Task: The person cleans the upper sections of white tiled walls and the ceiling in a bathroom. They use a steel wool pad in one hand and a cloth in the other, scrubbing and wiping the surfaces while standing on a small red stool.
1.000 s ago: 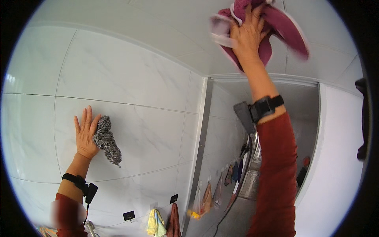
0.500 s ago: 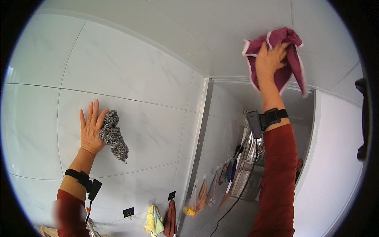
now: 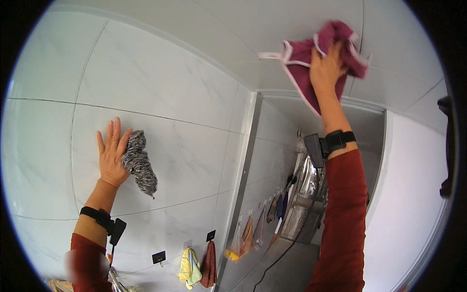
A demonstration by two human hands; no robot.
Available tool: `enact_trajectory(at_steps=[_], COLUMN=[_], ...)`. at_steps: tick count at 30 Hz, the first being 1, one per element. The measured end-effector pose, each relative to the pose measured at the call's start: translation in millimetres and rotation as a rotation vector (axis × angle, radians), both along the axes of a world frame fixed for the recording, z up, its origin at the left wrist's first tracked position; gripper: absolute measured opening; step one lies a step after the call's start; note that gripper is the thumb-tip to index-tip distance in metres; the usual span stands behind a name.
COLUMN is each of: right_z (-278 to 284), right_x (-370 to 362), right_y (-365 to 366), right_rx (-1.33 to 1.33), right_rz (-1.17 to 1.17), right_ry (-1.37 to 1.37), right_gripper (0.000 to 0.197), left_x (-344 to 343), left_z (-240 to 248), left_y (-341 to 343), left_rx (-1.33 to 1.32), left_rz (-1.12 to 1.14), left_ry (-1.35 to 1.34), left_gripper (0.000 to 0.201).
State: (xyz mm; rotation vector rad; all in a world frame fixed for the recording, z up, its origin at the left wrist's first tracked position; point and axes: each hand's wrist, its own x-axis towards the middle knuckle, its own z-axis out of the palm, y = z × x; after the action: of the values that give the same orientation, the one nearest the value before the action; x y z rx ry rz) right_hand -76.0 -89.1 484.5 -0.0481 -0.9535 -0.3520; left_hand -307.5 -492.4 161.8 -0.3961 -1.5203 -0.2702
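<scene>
My left hand (image 3: 112,153) lies against the tiled wall with its fingers stretched upward. A mottled grey, shaggy scrubbing cloth (image 3: 139,165) is held by its thumb side and hangs down along the wall. Up on the right, my right hand (image 3: 327,73) presses a purple cloth (image 3: 304,73) with pale edging against the light ceiling panel (image 3: 272,29). The cloth is bunched around its fingers, and a pale edge strip trails left. Motion blurs the fingertips.
A metal-edged doorway (image 3: 249,160) opens to another room, where bags and cloths (image 3: 247,236) hang from hooks. A yellow towel (image 3: 189,267) and a brown towel (image 3: 209,265) hang low on the tiled wall (image 3: 160,78). A white door panel (image 3: 413,185) stands at right.
My right hand has moved slightly up and left with the purple cloth, whose folds have swung left. My left hand and the grey cloth stay nearly in place on the wall.
</scene>
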Motion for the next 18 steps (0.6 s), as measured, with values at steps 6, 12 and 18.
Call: enact_trajectory(at_steps=[6,12,18], right_z=[10.2,-7.7,-4.7], right_x=[-21.3,-97.4,-69.6], right_y=[-123.5,-140.3,-133.6], right_rx=[-0.031,0.468,0.470], right_rz=[0.420,-0.425,-0.109], right_ry=[0.132,-0.351,0.136], right_gripper=[0.085,0.049,0.049], left_x=[1.4,2.7,3.1], left_z=[-0.2,0.0,-0.9], left_y=[-1.5,-0.7,-0.5], left_rx=[-0.003,0.001,0.006], left_rz=[-0.021,-0.011,-0.011], left_ry=[0.012,0.005,0.000], left_gripper=[0.059,0.058,0.059])
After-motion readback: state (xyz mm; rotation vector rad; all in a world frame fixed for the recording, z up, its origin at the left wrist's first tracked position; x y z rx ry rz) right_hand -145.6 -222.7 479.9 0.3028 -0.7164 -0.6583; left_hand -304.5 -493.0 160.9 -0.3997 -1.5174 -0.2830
